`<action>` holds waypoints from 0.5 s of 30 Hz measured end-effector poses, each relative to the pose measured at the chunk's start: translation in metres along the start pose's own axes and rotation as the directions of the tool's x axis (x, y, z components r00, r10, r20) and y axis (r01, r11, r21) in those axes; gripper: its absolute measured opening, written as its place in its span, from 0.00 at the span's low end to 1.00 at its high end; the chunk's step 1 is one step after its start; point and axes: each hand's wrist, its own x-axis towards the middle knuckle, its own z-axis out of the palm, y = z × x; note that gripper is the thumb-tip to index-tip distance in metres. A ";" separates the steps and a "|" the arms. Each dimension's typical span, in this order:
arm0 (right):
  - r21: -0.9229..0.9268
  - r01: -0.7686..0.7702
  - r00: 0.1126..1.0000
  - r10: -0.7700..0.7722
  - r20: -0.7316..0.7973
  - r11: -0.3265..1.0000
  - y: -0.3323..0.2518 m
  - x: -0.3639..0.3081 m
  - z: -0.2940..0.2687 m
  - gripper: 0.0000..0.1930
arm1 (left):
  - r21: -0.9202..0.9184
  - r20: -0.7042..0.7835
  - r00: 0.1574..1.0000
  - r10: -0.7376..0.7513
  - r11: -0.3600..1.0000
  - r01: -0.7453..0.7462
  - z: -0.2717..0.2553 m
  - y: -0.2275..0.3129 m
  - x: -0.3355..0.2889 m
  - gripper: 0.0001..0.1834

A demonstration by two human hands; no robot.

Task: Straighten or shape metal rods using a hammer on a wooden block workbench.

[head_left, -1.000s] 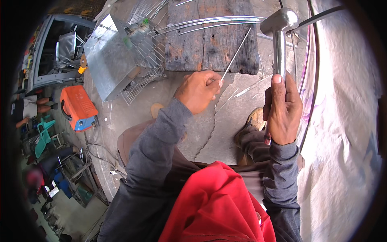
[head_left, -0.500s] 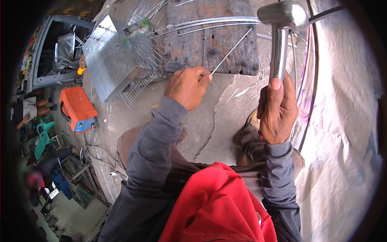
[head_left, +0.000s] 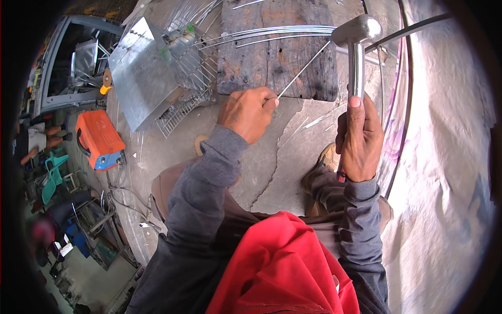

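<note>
My left hand (head_left: pixel 248 114) pinches the near end of a thin metal rod (head_left: pixel 303 70). The rod slants up to the right across the worn wooden board (head_left: pixel 282 65). In my right hand (head_left: pixel 362 140) is a hammer (head_left: pixel 357 30), gripped round its shiny metal handle with the head up. The hammer head is at the board's right edge in the picture; its height above the board is hard to judge. Several more metal rods (head_left: pixel 293 30) lie across the board, their right ends reaching the hammer head in the picture.
A sheet-metal box (head_left: pixel 144 76) stands left of the board beside a wire rack (head_left: pixel 180 112). Farther left is an orange and blue machine (head_left: pixel 99 140) with cables. Loose rod pieces (head_left: pixel 316 121) lie on the concrete. A pale cloth (head_left: pixel 439 172) covers the right side. Another person (head_left: pixel 39 138) is far left.
The hammer has shifted slightly left and down, and its head is turned a little. My left hand and the rod have moved slightly right, with the pinch kept.
</note>
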 end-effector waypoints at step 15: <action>-0.307 -0.093 0.983 0.136 0.122 0.947 0.017 -0.014 0.005 0.24 | 0.030 0.032 0.995 -0.095 0.995 0.094 -0.005 0.009 0.002 0.16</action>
